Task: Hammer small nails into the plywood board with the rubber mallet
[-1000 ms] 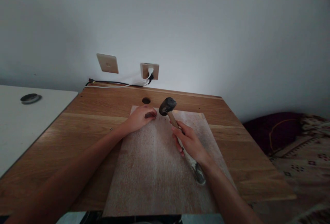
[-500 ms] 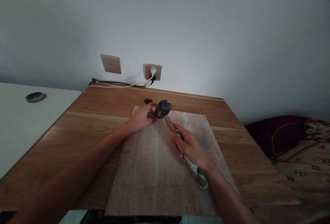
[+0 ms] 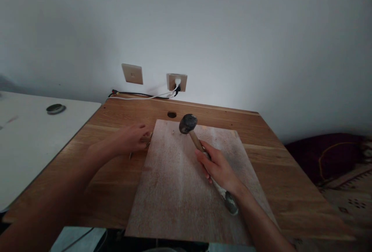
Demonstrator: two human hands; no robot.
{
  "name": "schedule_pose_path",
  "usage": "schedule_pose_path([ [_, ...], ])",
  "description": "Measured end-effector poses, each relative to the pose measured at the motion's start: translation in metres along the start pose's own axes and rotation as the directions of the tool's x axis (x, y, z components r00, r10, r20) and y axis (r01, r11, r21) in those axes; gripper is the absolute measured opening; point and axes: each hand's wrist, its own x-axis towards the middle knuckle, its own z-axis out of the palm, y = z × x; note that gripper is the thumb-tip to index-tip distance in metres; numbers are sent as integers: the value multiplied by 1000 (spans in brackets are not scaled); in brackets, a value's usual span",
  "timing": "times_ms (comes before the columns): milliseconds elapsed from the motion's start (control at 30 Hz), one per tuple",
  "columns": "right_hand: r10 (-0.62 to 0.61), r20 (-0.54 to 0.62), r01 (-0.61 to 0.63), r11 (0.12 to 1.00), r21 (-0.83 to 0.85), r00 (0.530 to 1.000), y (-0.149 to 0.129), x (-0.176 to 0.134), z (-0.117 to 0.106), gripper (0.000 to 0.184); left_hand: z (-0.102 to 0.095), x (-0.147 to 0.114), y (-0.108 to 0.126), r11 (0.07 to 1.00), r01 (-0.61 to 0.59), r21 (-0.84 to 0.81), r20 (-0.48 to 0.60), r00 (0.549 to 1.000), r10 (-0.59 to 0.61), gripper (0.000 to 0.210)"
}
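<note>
My right hand (image 3: 217,167) is closed around the wooden handle of a mallet (image 3: 195,138), whose dark, rounded head is over the upper part of a thin wooden board (image 3: 165,190). Left of the board, my left hand (image 3: 132,138) is low over the table, its fingers curled and smeared by motion. Small nails (image 3: 148,139) lie close to its fingertips; whether it grips one I cannot tell. A small nail (image 3: 173,132) stands in the board's upper left, left of the mallet head. Other small nails or marks dot the board's top edge.
The board lies on a wooden table (image 3: 290,190) with a round cable hole (image 3: 172,115). White and black cables (image 3: 139,96) run along the back to a wall socket (image 3: 182,83). A white surface (image 3: 26,147) with a round dark lid-like object (image 3: 55,108) adjoins on the left.
My left hand has left the board's upper part beside the mallet head and moved left, onto the table by the small nails. My right hand still holds the mallet in nearly the same place.
</note>
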Motion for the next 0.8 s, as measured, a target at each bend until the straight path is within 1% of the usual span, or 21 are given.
schedule_pose_path([
  [67, 0, 11, 0, 1000, 15, 1000, 1, 0, 0, 40, 10, 2, -3, 1000, -3, -4, 11, 1000, 3, 8],
  [100, 3, 15, -3, 1000, 21, 1000, 1, 0, 0, 40, 11, 4, -4, 1000, 3, -6, 4, 1000, -3, 9],
  [167, 10, 11, -11, 1000, 28, 1000, 1, 0, -1, 39, 9, 8, -5, 1000, 20, -19, -37, 999, -21, 9],
  [233, 13, -15, -12, 999, 34, 1000, -1, 0, -2, 39, 0, 14, 0, 998, 11, -69, -112, 994, -19, 6],
  [267, 8, -32, -6, 999, 40, 999, -2, 0, -3, 39, -5, 17, 5, 994, -10, -108, -149, 989, -6, 6],
  [333, -9, -79, 14, 998, 66, 997, -4, 1, -4, 37, -12, 27, 21, 976, -90, -200, -205, 978, 48, 8],
  [400, -20, -139, 35, 994, 105, 990, -7, 2, -6, 35, -13, 42, 41, 946, -177, -270, -235, 965, 114, 12],
  [500, -15, -217, 50, 986, 158, 976, -12, 4, -10, 35, -3, 67, 70, 913, -262, -314, -236, 952, 192, 20],
  [567, -1, -248, 48, 982, 182, 969, -14, 6, -14, 35, 7, 84, 81, 904, -276, -327, -222, 952, 211, 25],
  [633, 14, -277, 44, 978, 203, 961, -16, 6, -18, 35, 17, 96, 86, 901, -277, -333, -188, 956, 225, 29],
  [700, 25, -302, 45, 974, 221, 953, -15, 7, -21, 35, 26, 105, 86, 901, -280, -332, -156, 958, 240, 32],
  [800, 31, -312, 43, 973, 225, 950, -14, 8, -23, 35, 38, 111, 81, 890, -300, -343, -163, 952, 259, 30],
])
